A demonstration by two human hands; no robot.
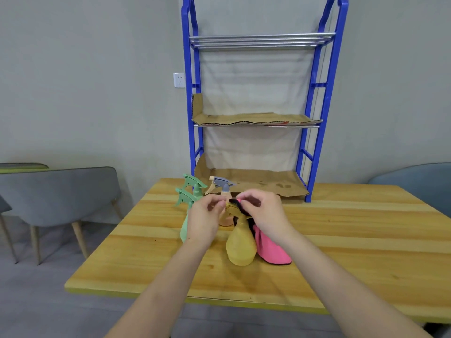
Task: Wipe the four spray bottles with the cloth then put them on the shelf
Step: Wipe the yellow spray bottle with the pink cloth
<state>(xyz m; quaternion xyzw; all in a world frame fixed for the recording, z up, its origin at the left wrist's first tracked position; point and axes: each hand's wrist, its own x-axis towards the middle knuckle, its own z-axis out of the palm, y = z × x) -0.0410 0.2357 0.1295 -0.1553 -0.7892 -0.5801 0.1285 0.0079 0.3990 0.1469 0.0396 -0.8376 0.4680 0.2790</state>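
Observation:
A yellow spray bottle (241, 247) stands on the wooden table (341, 240) in front of me. My left hand (204, 217) pinches its yellow nozzle head. My right hand (264, 212) holds a pink cloth (272, 250) with a dark edge against the top of that bottle, and the cloth hangs down its right side. Two green spray bottles (189, 201) stand behind my left hand, partly hidden. A peach bottle with a grey trigger (223, 187) stands behind the hands. The blue shelf (302, 147) rises at the table's far edge.
The blue shelf has three tiers, the lower two lined with cardboard (256, 118) and bare of bottles. Grey chairs (61, 191) stand to the left of the table and a blue-grey chair (419, 179) at the right. A wall socket (179, 80) sits left of the shelf.

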